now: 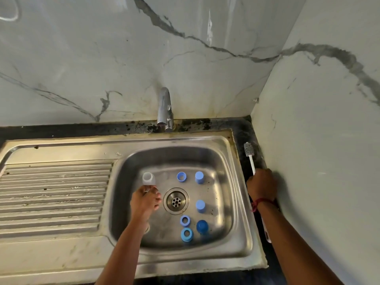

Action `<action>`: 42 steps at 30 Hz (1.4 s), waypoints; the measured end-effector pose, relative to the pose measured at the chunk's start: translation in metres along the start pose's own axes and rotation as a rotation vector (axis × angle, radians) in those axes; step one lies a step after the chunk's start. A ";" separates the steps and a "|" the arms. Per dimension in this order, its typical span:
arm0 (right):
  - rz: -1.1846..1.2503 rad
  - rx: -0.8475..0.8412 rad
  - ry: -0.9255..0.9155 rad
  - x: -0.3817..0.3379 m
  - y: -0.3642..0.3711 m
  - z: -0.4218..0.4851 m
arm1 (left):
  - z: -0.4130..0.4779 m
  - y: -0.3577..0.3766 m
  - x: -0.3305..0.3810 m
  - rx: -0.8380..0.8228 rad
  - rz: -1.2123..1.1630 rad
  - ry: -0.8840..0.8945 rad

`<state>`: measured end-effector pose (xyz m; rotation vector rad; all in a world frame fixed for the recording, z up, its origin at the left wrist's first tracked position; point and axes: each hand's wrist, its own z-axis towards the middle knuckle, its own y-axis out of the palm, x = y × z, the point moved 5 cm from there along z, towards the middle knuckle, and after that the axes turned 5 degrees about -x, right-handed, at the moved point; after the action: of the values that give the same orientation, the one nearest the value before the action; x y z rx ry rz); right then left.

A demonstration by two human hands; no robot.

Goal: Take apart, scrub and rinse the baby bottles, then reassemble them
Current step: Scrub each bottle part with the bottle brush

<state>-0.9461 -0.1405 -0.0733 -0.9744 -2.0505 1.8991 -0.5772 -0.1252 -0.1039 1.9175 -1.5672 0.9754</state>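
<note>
My left hand (pixel 144 202) grips the lower part of a clear baby bottle (pixel 148 178) inside the steel sink basin (pixel 228 182), its open mouth pointing away from me. My right hand (pixel 261 185) grips the white handle of a bottle brush (pixel 249 154) on the dark counter right of the sink, bristle head pointing toward the back wall. Blue parts lie on the basin floor: a ring (pixel 181 176), two light blue caps (pixel 199 177) (pixel 200 206), two more rings (pixel 185 220) (pixel 186 234) and a darker blue cap (pixel 202 226).
The drain (pixel 176 200) sits in the basin's middle. A chrome tap (pixel 165 109) stands behind the sink with no water running. A ribbed draining board (pixel 53 194) lies to the left. Marble walls close in behind and at the right. A white object (pixel 267 235) lies under my right forearm.
</note>
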 end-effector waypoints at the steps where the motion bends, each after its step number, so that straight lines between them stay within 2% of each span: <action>1: 0.045 -0.002 -0.016 -0.001 0.002 0.001 | 0.000 -0.001 0.000 -0.003 -0.014 -0.007; 5: 0.293 -0.064 -0.061 -0.012 0.005 -0.001 | 0.000 -0.007 0.002 -0.010 -0.118 -0.047; 10: 0.967 -0.341 0.143 -0.034 0.013 -0.036 | 0.001 -0.025 -0.006 -0.046 -0.233 -0.144; 13: 1.184 -0.444 0.194 -0.055 0.013 -0.069 | 0.001 -0.032 -0.002 -0.070 -0.274 -0.155; 15: 1.247 -0.494 0.217 -0.066 0.018 -0.088 | 0.002 -0.036 0.002 -0.073 -0.292 -0.149; 20: 1.266 -0.594 0.283 -0.086 0.042 -0.122 | 0.002 -0.050 0.009 -0.072 -0.345 -0.128; 27: 1.203 -0.736 0.322 -0.109 0.067 -0.142 | 0.017 -0.073 -0.002 -0.126 -0.528 -0.312; 32: 1.205 -0.813 0.321 -0.119 0.066 -0.151 | 0.026 -0.068 -0.007 -0.116 -0.546 -0.337; 38: 0.911 -0.716 0.256 -0.116 0.072 -0.142 | 0.051 -0.054 0.008 -0.071 -0.256 -0.176; 42: 0.833 -0.693 0.273 -0.112 0.078 -0.134 | 0.077 -0.056 0.009 0.030 0.085 -0.087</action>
<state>-0.7607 -0.0967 -0.0910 -2.3881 -2.3534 1.1100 -0.5047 -0.1747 -0.1412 1.9515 -1.7051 0.9666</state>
